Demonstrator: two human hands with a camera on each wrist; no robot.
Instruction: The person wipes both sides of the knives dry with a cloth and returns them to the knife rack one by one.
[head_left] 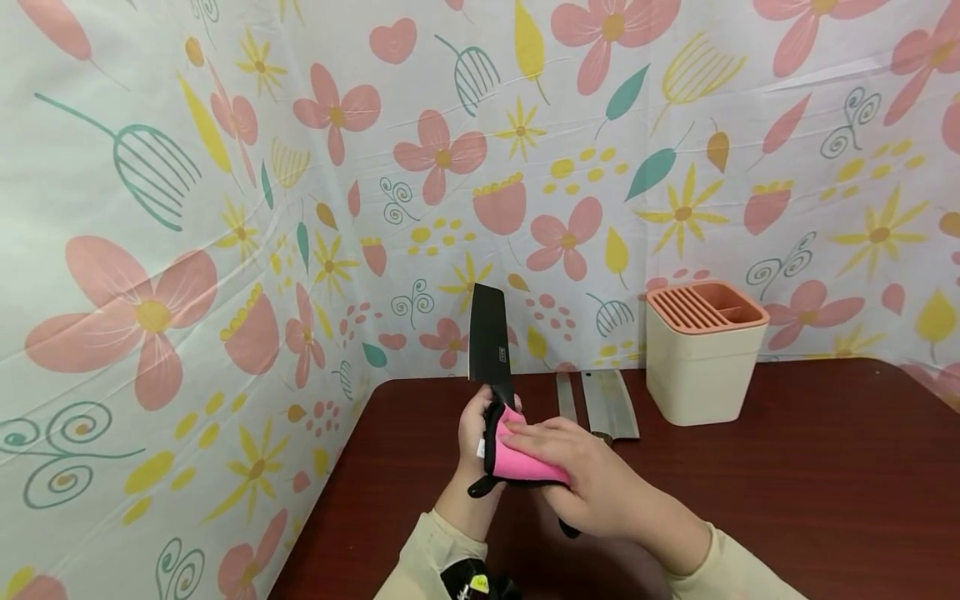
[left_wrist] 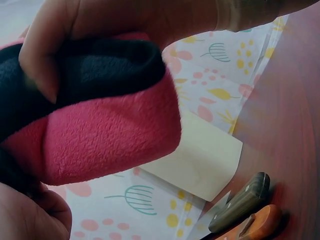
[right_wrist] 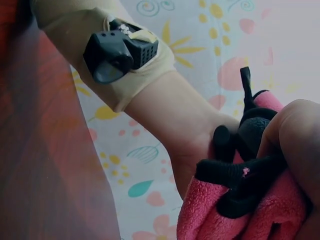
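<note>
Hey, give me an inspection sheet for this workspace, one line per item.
Surface: dark reddish-brown table.
Job's things: black-bladed knife, blade pointing up; pink cloth, black-trimmed, covering much of its handle.
Clutter: broad silver blade and narrower blade side by side; cream holder upright, orange slotted top.
Hands: left hand grips the knife near its handle; right hand holds the cloth.
Cables: nothing seen for certain.
Surroundings: floral sheet behind and left; small camera on left wrist.
</note>
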